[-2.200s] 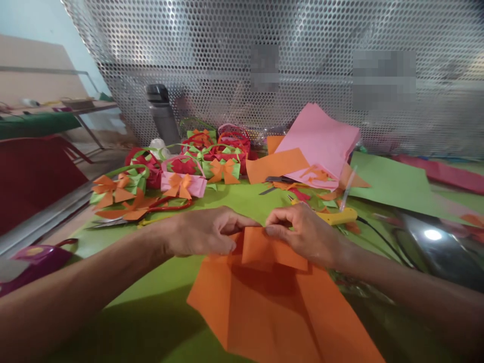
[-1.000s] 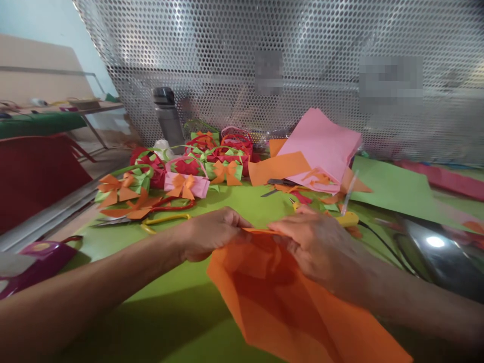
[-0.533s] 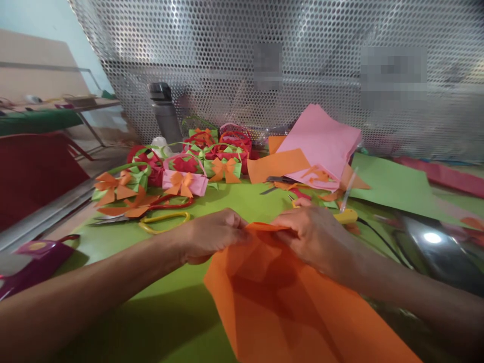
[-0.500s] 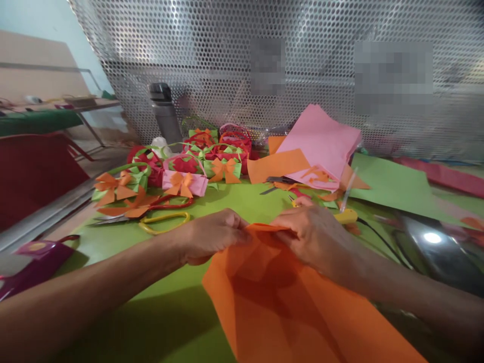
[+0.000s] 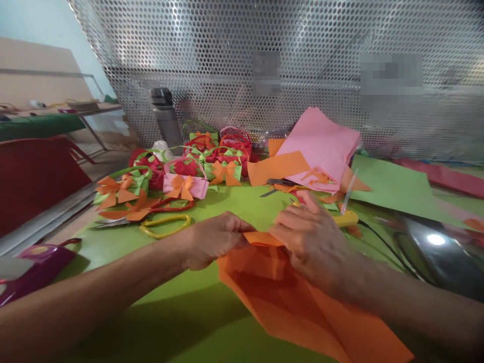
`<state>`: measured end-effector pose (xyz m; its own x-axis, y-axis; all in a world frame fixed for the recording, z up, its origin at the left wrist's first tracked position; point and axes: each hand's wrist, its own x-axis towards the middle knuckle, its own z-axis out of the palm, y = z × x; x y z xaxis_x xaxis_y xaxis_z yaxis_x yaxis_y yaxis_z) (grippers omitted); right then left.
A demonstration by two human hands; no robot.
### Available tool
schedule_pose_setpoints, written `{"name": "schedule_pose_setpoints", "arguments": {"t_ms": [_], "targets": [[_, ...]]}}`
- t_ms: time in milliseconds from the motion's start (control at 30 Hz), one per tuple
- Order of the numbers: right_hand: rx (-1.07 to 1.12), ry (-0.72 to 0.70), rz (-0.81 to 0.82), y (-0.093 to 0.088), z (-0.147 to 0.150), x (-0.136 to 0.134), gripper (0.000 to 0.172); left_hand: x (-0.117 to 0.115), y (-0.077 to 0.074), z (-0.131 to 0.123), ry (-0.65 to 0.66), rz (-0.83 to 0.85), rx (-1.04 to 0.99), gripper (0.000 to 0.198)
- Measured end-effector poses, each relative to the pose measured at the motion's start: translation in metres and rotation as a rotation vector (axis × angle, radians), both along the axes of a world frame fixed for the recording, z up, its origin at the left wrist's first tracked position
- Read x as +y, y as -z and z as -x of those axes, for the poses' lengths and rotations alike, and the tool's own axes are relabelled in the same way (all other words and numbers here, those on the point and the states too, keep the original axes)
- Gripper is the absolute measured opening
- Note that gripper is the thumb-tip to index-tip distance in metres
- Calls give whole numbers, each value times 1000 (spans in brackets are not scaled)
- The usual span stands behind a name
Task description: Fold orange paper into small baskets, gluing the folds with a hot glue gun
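A large sheet of orange paper hangs between my hands over the green tabletop, its far edge turned over in a narrow folded strip. My left hand pinches the left end of that fold, thumb toward the paper. At the fold's right end, my right hand grips the paper with curled fingers, one finger raised. Its lower part spreads toward me and to the right, partly behind my right forearm. Beyond my left hand lie yellow-handled scissors, and a yellow glue gun rests just past my right hand.
Small paper bags with bows stand in a cluster at the back left, near a grey bottle. Pink sheets and a green sheet lie at the back right. A dark phone-like device is at right, a purple object at left.
The fold along the orange paper's far edge has become wider and flatter. My right hand has shifted its grip with a finger lifted, and the sheet's lower part has risen and swung rightward.
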<state>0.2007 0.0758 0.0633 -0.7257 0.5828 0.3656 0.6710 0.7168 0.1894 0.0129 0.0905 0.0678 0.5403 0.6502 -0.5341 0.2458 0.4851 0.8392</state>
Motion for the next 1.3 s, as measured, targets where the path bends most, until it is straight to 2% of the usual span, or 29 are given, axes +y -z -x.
{"name": "schedule_pose_setpoints", "arguments": {"t_ms": [200, 367, 467, 633, 700, 800, 900, 1000, 1133, 1233, 1300], "targets": [[-151, -50, -165, -5, 3, -7, 20, 1, 0, 1, -3, -1, -44, 26], [-230, -101, -290, 2, 3, -9, 23, -1, -2, 0, -1, -18, -53, 24], [-204, -108, -334, 8, 3, -9, 24, -2, -3, 0, 32, -94, -44, 24], [-159, -145, -358, 7, 4, -10, 21, -1, -3, 2, 15, -320, 13, 47], [-167, -153, -343, 6, 4, -12, 20, -1, -3, 2, 33, -356, -1, 46], [-193, -140, -284, 4, 5, -15, 18, 0, -4, 3, 76, -372, -13, 42], [-124, -127, -183, 2, 6, -16, 14, 1, -5, 4, 75, -447, 98, 43], [45, -91, 84, -3, 4, -13, 12, 3, -8, 5, 87, -500, 148, 41], [300, -18, 496, -11, -1, -2, 32, 6, -9, 8, 179, -646, 199, 37], [467, 141, 578, -13, -2, 10, 22, 8, -8, 11, 258, -770, 305, 33], [536, 196, 672, -11, -3, 17, 13, 8, -8, 12, 301, -822, 327, 32]]}}
